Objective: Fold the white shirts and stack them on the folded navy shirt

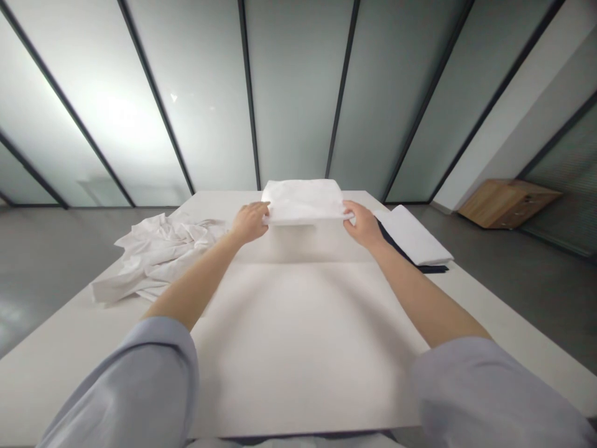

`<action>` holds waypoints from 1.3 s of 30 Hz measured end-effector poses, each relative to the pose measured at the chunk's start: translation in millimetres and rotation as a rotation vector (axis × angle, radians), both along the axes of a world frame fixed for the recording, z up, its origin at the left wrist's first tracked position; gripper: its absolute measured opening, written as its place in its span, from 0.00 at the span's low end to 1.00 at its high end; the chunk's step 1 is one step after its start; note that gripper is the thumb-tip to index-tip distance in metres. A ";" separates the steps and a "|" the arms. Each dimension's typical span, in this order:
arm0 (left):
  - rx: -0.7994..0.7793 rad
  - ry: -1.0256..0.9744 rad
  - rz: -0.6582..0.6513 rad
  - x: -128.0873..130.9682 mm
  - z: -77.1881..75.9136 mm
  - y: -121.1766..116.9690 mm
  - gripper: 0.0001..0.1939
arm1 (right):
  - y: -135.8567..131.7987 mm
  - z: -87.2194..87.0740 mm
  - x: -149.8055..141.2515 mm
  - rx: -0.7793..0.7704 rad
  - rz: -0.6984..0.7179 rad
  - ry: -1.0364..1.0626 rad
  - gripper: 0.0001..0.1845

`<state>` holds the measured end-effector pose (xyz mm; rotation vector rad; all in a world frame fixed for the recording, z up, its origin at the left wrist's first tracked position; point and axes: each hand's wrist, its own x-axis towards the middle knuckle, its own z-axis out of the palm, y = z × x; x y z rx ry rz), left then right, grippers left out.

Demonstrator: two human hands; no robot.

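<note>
Two bare hands in view, both reaching toward 12 o'clock across a long white worktop [303, 354]. Left hand [249, 223] half open, fingers extended and only lightly curled, fingertips [265, 208] pressed against the left edge of one folded white cloth [303, 202]. Right hand [364, 225] also half open, thumb and fingers closing on the right corner of that same cloth, its near edge pinched and raised a little above the surface. Hold on the cloth shared between both hands, with the cloth squarely between them at 12 o'clock, near the far edge of the worktop, a soft shadow falling just below it.

Three cloth pieces in all on the worktop. At 10 o'clock, one crumpled white cloth [156, 255] in a loose heap, just beside the left hand but not touching it. At 2 o'clock, one second folded white cloth [413, 235], neat and flat, lying on a dark navy fabric [431, 269], just beside the right hand and apart from it.

Two pale blue-grey sleeves, one per arm, at 7 o'clock [125, 386] and 5 o'clock [499, 392]. Beyond the worktop, a grey floor [56, 267], a frosted glass wall [298, 93] in dark frames, and one low wooden cabinet [506, 203] on the floor at 2 o'clock
</note>
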<state>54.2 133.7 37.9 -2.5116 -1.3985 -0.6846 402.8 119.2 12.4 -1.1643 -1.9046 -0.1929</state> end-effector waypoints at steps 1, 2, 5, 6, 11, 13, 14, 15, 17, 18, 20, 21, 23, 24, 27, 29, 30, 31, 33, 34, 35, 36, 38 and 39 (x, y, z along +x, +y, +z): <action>-0.040 0.056 -0.029 -2.2 -14.8 -6.2 0.21 | -9.8 -16.3 0.3 -0.046 0.008 -0.053 0.27; -0.088 0.102 -0.063 -4.4 -30.2 -13.2 0.23 | -20.0 -33.0 0.5 -0.116 0.020 -0.110 0.27; -0.304 0.187 -0.136 -11.0 -73.4 -36.1 0.29 | -47.8 -76.1 1.1 -0.351 0.074 -0.264 0.23; -0.356 0.170 -0.128 -13.1 -84.8 -43.1 0.30 | -54.2 -85.6 1.9 -0.402 0.083 -0.279 0.23; -0.288 -0.040 -0.094 -24.6 -112.3 -56.8 0.32 | -53.6 -98.4 10.5 -0.432 0.129 -0.268 0.30; -0.290 -0.103 -0.073 -28.6 -113.6 -52.4 0.33 | -43.6 -99.2 13.1 -0.405 0.163 -0.256 0.34; -0.323 -0.138 -0.051 -30.1 -113.4 -49.5 0.33 | -38.9 -100.4 13.4 -0.399 0.179 -0.246 0.35; -0.368 -0.182 -0.026 -31.2 -112.7 -46.7 0.32 | -34.9 -102.1 12.9 -0.399 0.193 -0.234 0.33; -0.455 -0.305 0.025 -32.5 -111.1 -43.1 0.26 | -30.6 -105.5 10.0 -0.413 0.213 -0.194 0.27; -0.487 -0.380 0.048 -32.9 -110.3 -42.6 0.23 | -30.5 -106.7 8.0 -0.428 0.210 -0.159 0.23; -0.536 -0.516 0.080 -33.8 -109.4 -44.0 0.20 | -33.5 -107.3 4.2 -0.478 0.174 -0.067 0.18; -0.547 -0.557 0.080 -34.3 -109.4 -45.5 0.22 | -36.0 -106.8 2.7 -0.500 0.144 -0.023 0.17; -0.510 -0.537 0.016 -35.7 -110.2 -48.7 0.25 | -41.2 -105.0 1.4 -0.504 0.115 0.017 0.17; -0.464 -0.476 -0.038 -36.3 -110.9 -49.8 0.27 | -43.3 -104.2 1.3 -0.484 0.136 0.000 0.18; -0.340 -0.233 -0.172 -36.1 -114.3 -50.0 0.30 | -45.8 -103.0 2.1 -0.408 0.288 -0.102 0.26; -0.363 -0.173 -0.219 -34.0 -117.4 -47.7 0.26 | -45.4 -102.4 1.8 -0.416 0.357 -0.109 0.25; -0.402 -0.194 -0.226 -32.5 -119.0 -46.4 0.24 | -45.1 -101.9 1.0 -0.435 0.359 -0.082 0.22; -0.445 -0.248 -0.213 -31.0 -120.4 -45.1 0.23 | -45.0 -101.1 -0.1 -0.463 0.344 -0.042 0.19; -0.508 -0.415 -0.121 -28.6 -121.8 -43.4 0.22 | -45.3 -98.8 -3.3 -0.534 0.274 0.059 0.15; -0.523 -0.502 -0.053 -27.9 -121.5 -43.2 0.23 | -45.4 -97.5 -5.3 -0.572 0.229 0.108 0.15; -0.531 -0.575 0.014 -27.5 -120.6 -43.1 0.24 | -45.2 -96.3 -7.3 -0.611 0.182 0.151 0.16; -0.544 -0.623 0.075 -27.3 -119.0 -43.2 0.24 | -44.4 -95.4 -9.4 -0.643 0.141 0.188 0.17; -0.596 -0.647 0.183 -26.9 -115.0 -42.6 0.24 | -40.7 -94.5 -13.7 -0.683 0.091 0.251 0.19; -0.624 -0.642 0.230 -26.2 -113.1 -41.4 0.24 | -37.7 -94.5 -16.0 -0.695 0.080 0.275 0.19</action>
